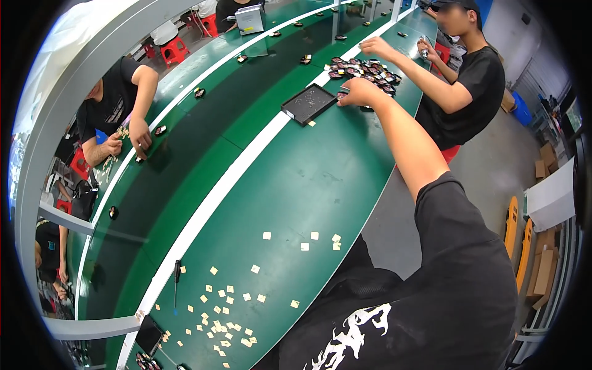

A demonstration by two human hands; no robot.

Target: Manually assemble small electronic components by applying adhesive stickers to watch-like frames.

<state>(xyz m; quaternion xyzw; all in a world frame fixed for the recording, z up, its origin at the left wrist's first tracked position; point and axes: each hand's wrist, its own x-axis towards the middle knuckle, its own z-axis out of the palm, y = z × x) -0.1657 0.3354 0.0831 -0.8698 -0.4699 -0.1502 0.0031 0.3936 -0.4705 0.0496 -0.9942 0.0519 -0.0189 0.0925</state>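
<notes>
My right arm reaches far across the green bench. At its end my right hand [362, 92] is closed, thumb and fingers pinching a small black part [343, 94] at the near left edge of a heap of similar black parts [376, 73]. Just left of my fingers lies a shallow black tray [291, 115] with tiny light bits in it. One small pale square [312, 124] rests by the tray's near corner. My left hand is out of view.
Many small pale squares [217, 327] lie scattered on the near bench, beside a screwdriver [177, 271]. A dark belt [203, 160] carries spaced black parts beyond a white rail [216, 196]. One co-worker [475, 80] stands right of the heap; another [117, 98] works across the belt.
</notes>
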